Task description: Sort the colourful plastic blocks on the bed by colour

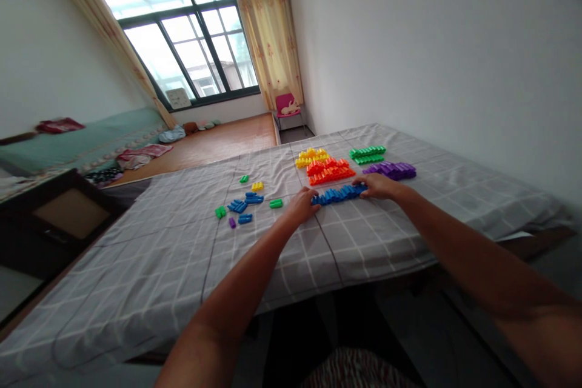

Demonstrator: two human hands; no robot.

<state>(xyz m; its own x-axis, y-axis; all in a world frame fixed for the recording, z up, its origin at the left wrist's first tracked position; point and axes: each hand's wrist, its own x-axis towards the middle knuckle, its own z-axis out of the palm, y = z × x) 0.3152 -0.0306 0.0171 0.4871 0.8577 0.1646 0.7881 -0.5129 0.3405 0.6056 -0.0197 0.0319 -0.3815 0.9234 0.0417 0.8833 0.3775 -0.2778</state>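
Note:
A row of blue plastic pieces (340, 194) lies on the checked cloth in front of me, its small tube-like parts side by side. My left hand (304, 205) is closed at the row's left end, fingers bent against it. At the right end my right hand (376, 185) pinches the last pieces between thumb and fingers. Just beyond the row are a stacked orange-red group (330, 171) and a yellow group (311, 158). Green rows (367, 154) and a purple row (390, 170) lie further right. What exactly the pieces are, I cannot make out.
Left of my hands lie loose blue pieces (245, 218), green pieces (276, 203), a yellow piece (257, 186) and a purple piece (232, 222). The grey checked cloth (159, 267) covers the table. A dark cabinet (50, 230) stands at left, a pink chair (285, 103) beyond.

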